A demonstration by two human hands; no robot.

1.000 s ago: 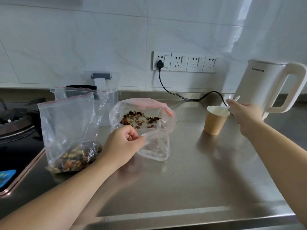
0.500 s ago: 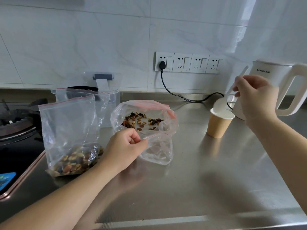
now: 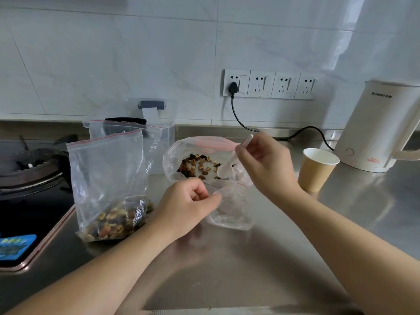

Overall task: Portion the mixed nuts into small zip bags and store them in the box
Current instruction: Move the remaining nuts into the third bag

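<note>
On the steel worktop (image 3: 261, 258), the left hand (image 3: 184, 208) pinches the mouth of a small empty clear zip bag (image 3: 231, 212). Just behind it, the right hand (image 3: 268, 164) grips a white plastic spoon (image 3: 227, 170), its bowl dipped into the large open clear bag of mixed nuts (image 3: 195, 164) mid-worktop.
</note>
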